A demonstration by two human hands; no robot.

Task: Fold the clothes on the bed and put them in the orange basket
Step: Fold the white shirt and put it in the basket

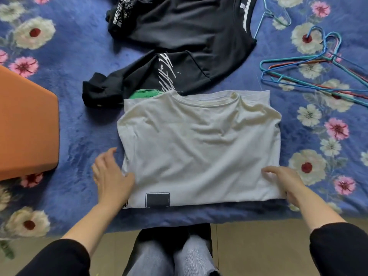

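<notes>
A white T-shirt (199,148) lies partly folded on the bed near its front edge, with a black square print at its lower left. My left hand (111,176) rests beside its left edge, fingers straight, thumb touching the cloth. At the shirt's lower right corner, my right hand (282,180) lies with fingers spread on the fabric. Behind the white shirt lie two black garments: one with white script and a green patch (143,80), and a larger one (179,22) farther back. The orange basket (25,124) stands at the left.
The bed has a blue blanket with a flower pattern (79,56). Several wire hangers in blue and red (310,72) lie at the right. Below the bed edge I see my legs in jeans (175,257) and a tan floor.
</notes>
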